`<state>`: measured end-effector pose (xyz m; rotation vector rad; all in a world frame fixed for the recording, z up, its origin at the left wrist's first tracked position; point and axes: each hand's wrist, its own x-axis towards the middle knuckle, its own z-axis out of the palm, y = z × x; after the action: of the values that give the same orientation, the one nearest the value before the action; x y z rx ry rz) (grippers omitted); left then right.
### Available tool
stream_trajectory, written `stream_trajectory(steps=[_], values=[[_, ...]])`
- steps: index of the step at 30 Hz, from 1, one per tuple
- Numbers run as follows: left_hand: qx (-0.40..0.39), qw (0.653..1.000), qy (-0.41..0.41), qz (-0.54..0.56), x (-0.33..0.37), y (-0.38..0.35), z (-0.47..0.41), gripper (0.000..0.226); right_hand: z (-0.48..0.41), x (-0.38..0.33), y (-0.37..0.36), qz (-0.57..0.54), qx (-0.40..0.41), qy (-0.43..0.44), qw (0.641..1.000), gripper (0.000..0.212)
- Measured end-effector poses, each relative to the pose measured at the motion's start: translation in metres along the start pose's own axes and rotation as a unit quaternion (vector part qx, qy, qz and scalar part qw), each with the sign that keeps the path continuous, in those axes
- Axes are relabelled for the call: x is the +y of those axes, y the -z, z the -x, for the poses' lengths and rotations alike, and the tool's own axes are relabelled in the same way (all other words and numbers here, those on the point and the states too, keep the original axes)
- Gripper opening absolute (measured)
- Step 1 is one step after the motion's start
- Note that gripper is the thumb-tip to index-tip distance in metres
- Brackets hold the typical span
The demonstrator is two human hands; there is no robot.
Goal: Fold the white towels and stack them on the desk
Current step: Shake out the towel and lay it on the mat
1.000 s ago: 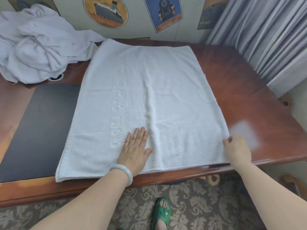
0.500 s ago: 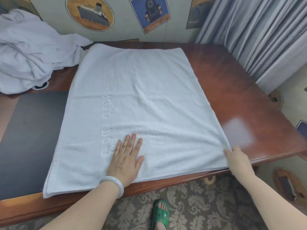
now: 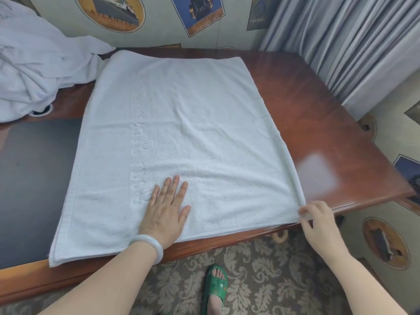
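A white towel (image 3: 193, 133), doubled over, lies flat across the wooden desk (image 3: 329, 123). My left hand (image 3: 167, 210) presses flat on its near part, fingers straight, a pale bangle on the wrist. At the towel's near right corner my right hand (image 3: 318, 223) pinches the edge between thumb and fingers, right at the desk's front edge. A crumpled heap of white towels (image 3: 34, 64) sits at the back left of the desk.
A dark mat (image 3: 29, 183) covers the desk's left part under the towel's edge. Grey curtains (image 3: 352, 42) hang at the back right. Below the desk edge are patterned carpet and my foot in a green sandal (image 3: 214, 289).
The view has shifted so the desk sits further left in frame. My right hand has closed on the towel's near right corner; my left hand stays pressed flat.
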<state>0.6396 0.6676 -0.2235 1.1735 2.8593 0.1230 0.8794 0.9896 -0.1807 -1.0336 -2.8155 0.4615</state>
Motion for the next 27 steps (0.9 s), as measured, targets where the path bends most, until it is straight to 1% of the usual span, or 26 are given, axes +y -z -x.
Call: stream_trajectory(steps=[2,3,4,5,6,7,8,9,10,11,12,13,14,16,17,19,21,23,25,27], values=[[-0.003,1.0,0.001,-0.002,0.0,0.0,0.0,0.064,-0.007,0.007,0.009,-0.053,-0.017,-0.124,0.991,0.018],[-0.005,1.0,0.002,0.0,0.0,0.001,0.0,0.064,-0.012,0.008,0.015,-0.049,-0.026,-0.179,0.982,0.016],[-0.006,1.0,0.003,0.004,0.001,0.001,0.0,0.063,-0.018,0.005,0.021,-0.019,-0.03,-0.226,0.974,0.017],[-0.005,1.0,0.003,0.006,0.001,0.001,0.0,0.063,-0.023,-0.004,0.025,0.026,-0.021,-0.248,0.968,0.022],[-0.008,1.0,0.004,0.008,0.001,0.001,0.0,0.063,-0.028,-0.021,0.025,0.054,0.002,-0.233,0.971,0.027],[-0.016,1.0,0.007,0.013,0.002,0.002,0.001,0.063,-0.031,-0.046,0.019,0.053,0.025,-0.184,0.981,0.032],[-0.026,0.999,0.009,0.023,0.002,0.004,0.001,0.064,-0.032,-0.077,0.01,0.03,0.035,-0.111,0.993,0.038],[-0.033,0.999,0.007,0.039,0.002,0.007,0.0,0.066,-0.031,-0.11,-0.004,0.009,0.029,-0.025,0.999,0.043],[-0.035,0.997,0.002,0.064,0.002,0.011,-0.002,0.069,-0.029,-0.141,-0.023,0.001,0.015,0.062,0.998,0.047],[-0.043,0.995,-0.001,0.092,0.0,0.016,-0.004,0.072,-0.027,-0.167,-0.045,0.011,-0.004,0.135,0.991,0.051],[-0.052,0.992,0.003,0.112,-0.006,0.021,-0.005,0.073,-0.025,-0.185,-0.066,0.024,-0.021,0.184,0.982,0.053],[-0.047,0.992,0.015,0.114,-0.016,0.026,-0.005,0.073,-0.023,-0.195,-0.084,0.038,-0.035,0.206,0.977,0.055],[-0.032,0.994,0.038,0.094,-0.03,0.029,-0.002,0.071,-0.021,-0.198,-0.097,0.054,-0.043,0.208,0.976,0.057],[-0.019,0.993,0.111,0.041,-0.065,0.026,0.013,0.066,-0.019,-0.191,-0.109,0.078,-0.04,0.208,0.974,0.057],[-0.019,0.991,0.135,0.016,-0.078,0.024,0.025,0.064,-0.018,-0.186,-0.111,0.086,-0.04,0.217,0.972,0.057],[-0.038,0.989,0.144,0.001,-0.086,0.022,0.047,0.063,-0.017,-0.179,-0.11,0.092,-0.052,0.237,0.966,0.058],[-0.059,0.987,0.148,0.018,-0.076,0.022,0.06,0.062,-0.016,-0.175,-0.107,0.092,-0.073,0.238,0.964,0.059],[-0.051,0.987,0.152,0.03,-0.067,0.023,0.069,0.06,-0.01,-0.168,-0.104,0.092,-0.082,0.241,0.963,0.061],[-0.043,0.987,0.149,0.034,-0.06,0.028,0.076,0.057,-0.003,-0.16,-0.099,0.094,-0.069,0.247,0.962,0.059],[-0.04,0.989,0.133,0.052,-0.061,0.042,0.072,0.05,-0.001,-0.164,-0.092,0.095,-0.042,0.229,0.968,0.055]])
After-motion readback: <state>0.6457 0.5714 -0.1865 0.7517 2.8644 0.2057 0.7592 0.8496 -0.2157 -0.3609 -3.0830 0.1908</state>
